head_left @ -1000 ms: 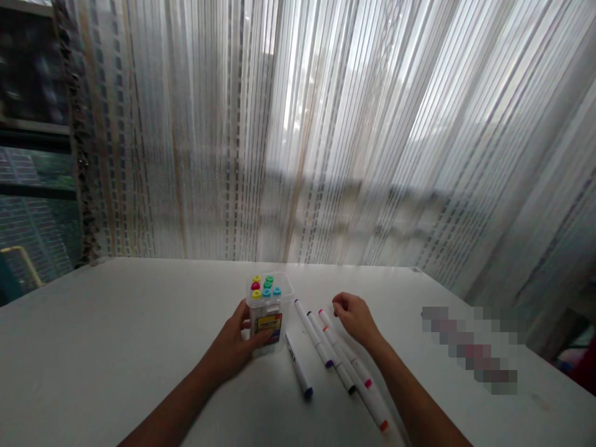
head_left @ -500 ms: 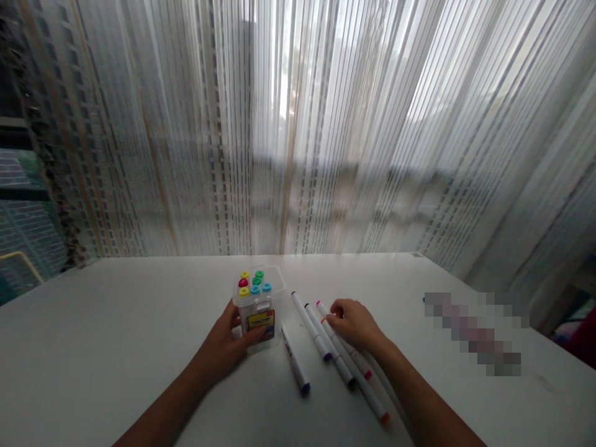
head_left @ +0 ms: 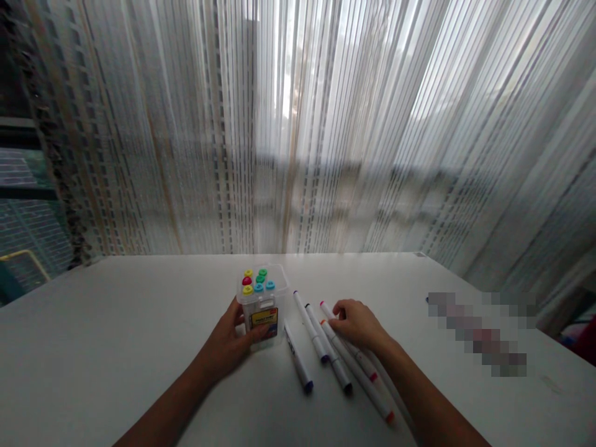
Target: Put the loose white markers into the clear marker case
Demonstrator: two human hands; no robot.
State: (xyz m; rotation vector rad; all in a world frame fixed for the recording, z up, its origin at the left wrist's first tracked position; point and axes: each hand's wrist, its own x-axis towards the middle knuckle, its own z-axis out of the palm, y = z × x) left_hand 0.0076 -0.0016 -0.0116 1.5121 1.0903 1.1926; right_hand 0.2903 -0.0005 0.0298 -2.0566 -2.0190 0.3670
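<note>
My left hand (head_left: 237, 338) is wrapped around a clear plastic marker box (head_left: 280, 288), its thumb across the yellow-and-dark label. Through the top show several round marker ends in yellow, red, green and blue. My right hand (head_left: 356, 323) lies over loose white markers, fingers curled down and hiding whatever is beneath them. Under its fingers runs a pink-ended marker (head_left: 361, 359), beside an orange-ended marker (head_left: 367, 386). To their left lie a black-ended marker (head_left: 338, 369), a purple-ended marker (head_left: 313, 329) and, closest to the box, a blue-ended marker (head_left: 298, 363).
The white table (head_left: 139, 323) reaches back to a striped sheer curtain (head_left: 298, 155) over a window. A pixelated, blurred-out object (head_left: 484, 338) lies on the right of the table. Outdoor brickwork (head_left: 23, 205) shows at the far left.
The near ends of the black-ended and purple-ended markers have shifted slightly left, away from the orange-ended one. Both hands keep nearly the same pose; the view has shifted a little.
</note>
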